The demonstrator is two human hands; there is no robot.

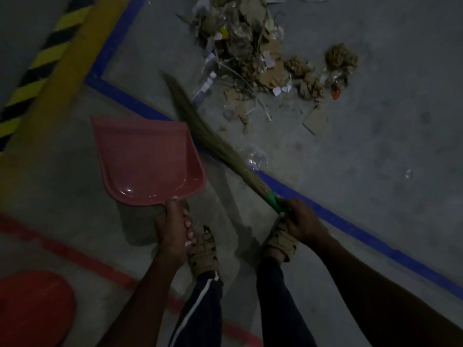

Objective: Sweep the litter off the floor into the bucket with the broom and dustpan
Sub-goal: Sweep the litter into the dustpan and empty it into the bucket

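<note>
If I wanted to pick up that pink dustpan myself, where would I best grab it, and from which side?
Probably by its short handle, coming from the near end, as the left hand does now. The dustpan is a wide, flat scoop whose open lip points away toward the litter; the narrow handle is the only part fingers can wrap around.

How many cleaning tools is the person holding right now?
2: a pink dustpan gripped by the left hand, and a grass broom gripped by the right hand, bristles pointing toward the litter pile.
</note>
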